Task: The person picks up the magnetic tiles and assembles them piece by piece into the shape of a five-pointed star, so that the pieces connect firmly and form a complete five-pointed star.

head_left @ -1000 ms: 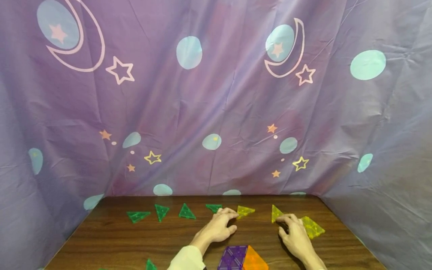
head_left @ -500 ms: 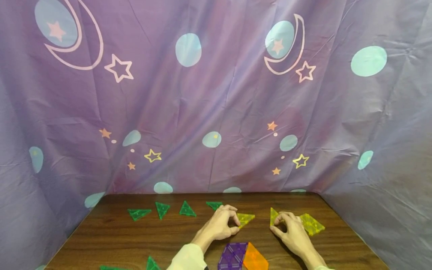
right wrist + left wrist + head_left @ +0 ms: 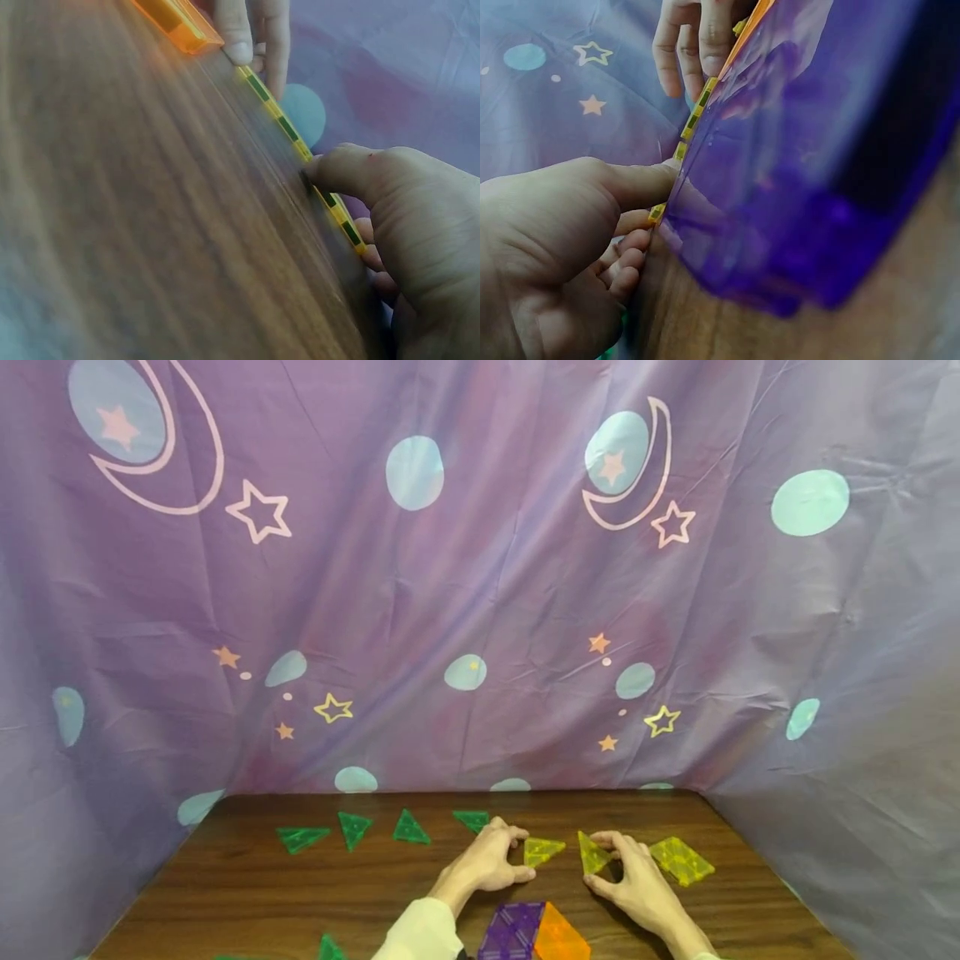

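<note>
Green triangles [image 3: 302, 837] lie leftmost on the table [image 3: 202, 893]; the left hand [image 3: 486, 860] pinches the left yellow triangle [image 3: 542, 851]; purple tiles [image 3: 512, 929] adjoin an orange tile [image 3: 559, 935] nearer the camera; the right hand [image 3: 636, 875] pinches the right yellow triangle [image 3: 590, 853], near the other; yellow tiles [image 3: 682, 860] lie rightmost.

A purple cloth [image 3: 465, 577] hangs before me in soft folds, behind a dark wood-grain table [image 3: 217, 897] and along both its sides (rather creased on the right, I notice). Pale blue ovals [image 3: 415, 473], outlined crescent moons [image 3: 197, 452] and stars [image 3: 598, 643] decorate it, and light leaves a greyish sheen towards the right.
</note>
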Demonstrator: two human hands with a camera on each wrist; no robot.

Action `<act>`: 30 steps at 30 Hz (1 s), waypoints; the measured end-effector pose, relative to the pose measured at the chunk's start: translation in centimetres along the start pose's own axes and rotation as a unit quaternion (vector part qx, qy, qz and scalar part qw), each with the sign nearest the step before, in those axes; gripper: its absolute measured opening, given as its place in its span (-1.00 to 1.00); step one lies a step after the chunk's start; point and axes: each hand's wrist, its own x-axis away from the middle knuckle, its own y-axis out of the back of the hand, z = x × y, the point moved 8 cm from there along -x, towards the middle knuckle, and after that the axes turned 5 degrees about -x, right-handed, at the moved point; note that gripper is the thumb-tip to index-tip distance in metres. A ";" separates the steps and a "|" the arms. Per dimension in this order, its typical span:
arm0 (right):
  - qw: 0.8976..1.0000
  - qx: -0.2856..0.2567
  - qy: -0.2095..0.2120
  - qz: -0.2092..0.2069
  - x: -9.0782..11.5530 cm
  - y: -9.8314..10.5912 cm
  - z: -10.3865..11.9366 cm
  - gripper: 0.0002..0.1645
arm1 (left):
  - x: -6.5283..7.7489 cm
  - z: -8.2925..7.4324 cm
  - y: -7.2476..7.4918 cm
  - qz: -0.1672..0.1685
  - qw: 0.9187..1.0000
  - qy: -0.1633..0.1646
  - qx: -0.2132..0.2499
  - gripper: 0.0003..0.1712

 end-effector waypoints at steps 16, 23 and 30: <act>0.999 -0.044 -0.006 0.031 0.1 -2.6 1.5 -0.16 | 0.3 -0.1 -0.2 -0.028 0.998 0.044 -0.022 -0.35; 0.999 -0.040 0.016 0.024 -0.2 -2.6 2.3 -0.14 | 0.2 -0.9 -0.5 -0.030 0.999 0.030 -0.030 -0.44; 1.000 -0.020 0.014 0.020 -0.5 -2.5 2.2 -0.10 | -0.1 -1.0 -0.6 -0.038 0.999 0.009 -0.030 -0.53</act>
